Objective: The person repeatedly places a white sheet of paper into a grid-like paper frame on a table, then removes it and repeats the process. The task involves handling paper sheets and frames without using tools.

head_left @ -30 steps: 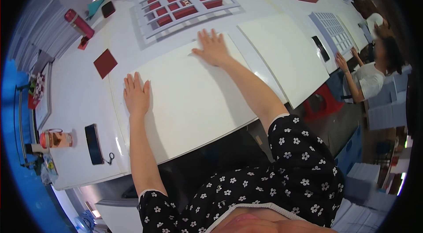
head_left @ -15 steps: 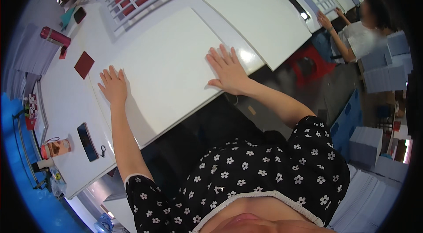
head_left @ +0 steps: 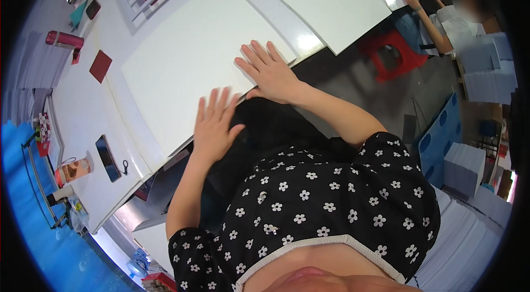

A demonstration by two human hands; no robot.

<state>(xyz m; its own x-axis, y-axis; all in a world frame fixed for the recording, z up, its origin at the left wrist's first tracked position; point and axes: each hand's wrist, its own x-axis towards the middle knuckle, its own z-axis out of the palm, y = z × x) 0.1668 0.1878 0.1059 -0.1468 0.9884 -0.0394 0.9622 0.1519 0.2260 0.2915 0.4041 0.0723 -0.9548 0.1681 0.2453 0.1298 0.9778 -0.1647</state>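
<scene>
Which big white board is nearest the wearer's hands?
The leftmost board: in view, the left hand and right hand overlap its near edge. The board to its right lies clear of both.

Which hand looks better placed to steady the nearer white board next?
The right hand, probably: its spread fingers extend well over the nearer white board, close to the near right corner. In this view, the left hand overlaps it only with its fingers, the palm lying past the near edge.

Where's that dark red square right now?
In the head view, the dark red square lies at left on the white table, just left of the nearer white board and below the pink bottle.
</scene>
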